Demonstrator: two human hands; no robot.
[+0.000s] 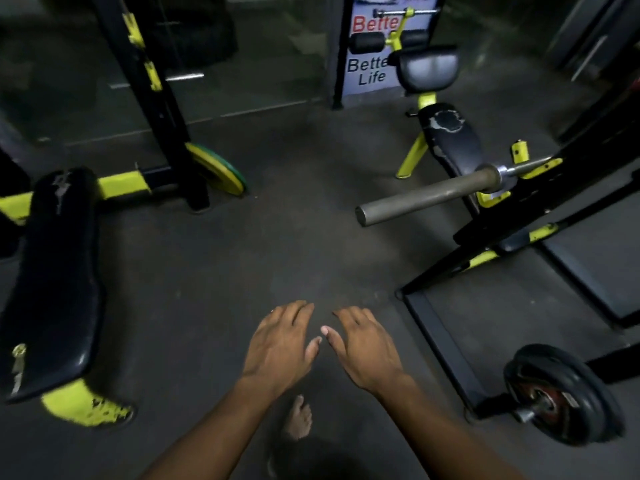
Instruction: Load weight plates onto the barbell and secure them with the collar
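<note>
A bare grey barbell sleeve (429, 195) sticks out to the left from a black and yellow rack at the right, with nothing on it. Black weight plates (568, 393) sit on a low peg at the lower right. A yellow and green plate (216, 168) leans against a rack post at the upper left. My left hand (280, 344) and my right hand (363, 344) hover side by side over the floor at the bottom centre, palms down, fingers relaxed, holding nothing. No collar is visible.
A black padded bench (52, 278) with yellow legs stands at the left. Another black bench (450, 136) with a yellow frame is behind the sleeve. A black floor frame (436, 337) lies at the right. My bare foot (298, 417) is below my hands.
</note>
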